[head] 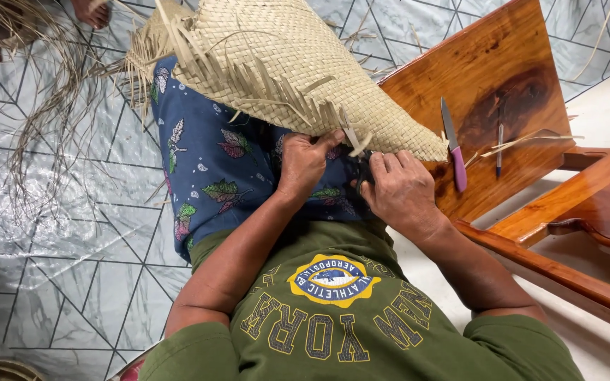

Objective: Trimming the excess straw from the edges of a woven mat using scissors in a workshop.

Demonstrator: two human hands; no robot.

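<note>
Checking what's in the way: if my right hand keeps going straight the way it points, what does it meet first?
Probably the woven mat's fringed edge: the right hand points up toward it, fingers already at the loose strips, though depth is unclear.

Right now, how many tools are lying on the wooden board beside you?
2: a purple-handled knife near the polished reddish wooden board's middle, and a thin dark pointed tool to its right beside loose straw strips. The woven straw mat may hide others.

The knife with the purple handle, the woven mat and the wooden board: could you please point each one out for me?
knife [458,168], head view, on its purple handle.
woven mat [277,49], head view, on its plaited middle.
wooden board [488,63], head view, on its bare top.
</note>
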